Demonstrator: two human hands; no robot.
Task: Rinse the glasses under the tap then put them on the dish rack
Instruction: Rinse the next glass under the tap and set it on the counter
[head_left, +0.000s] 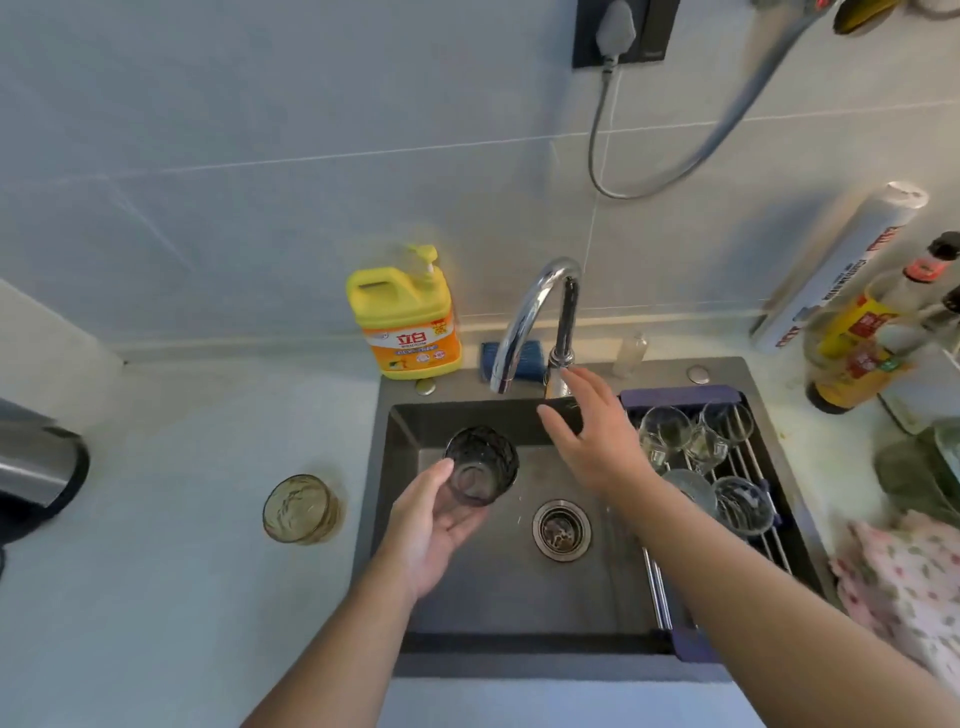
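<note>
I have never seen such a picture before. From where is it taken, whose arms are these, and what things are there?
There is no machine. A person wears a camera on the head, looking down at their own bare hands over a sink. The left hand holds a dark glass below the tap. The right hand, open, reaches toward the tap's base. Clear glasses lie on the dish rack across the sink. An amber glass waits on the counter, and a yellow soap bottle stands behind.

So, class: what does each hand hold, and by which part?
The left hand holds a dark glass by its lower side, near the base. The right hand holds nothing; it is open by the tap.
</note>
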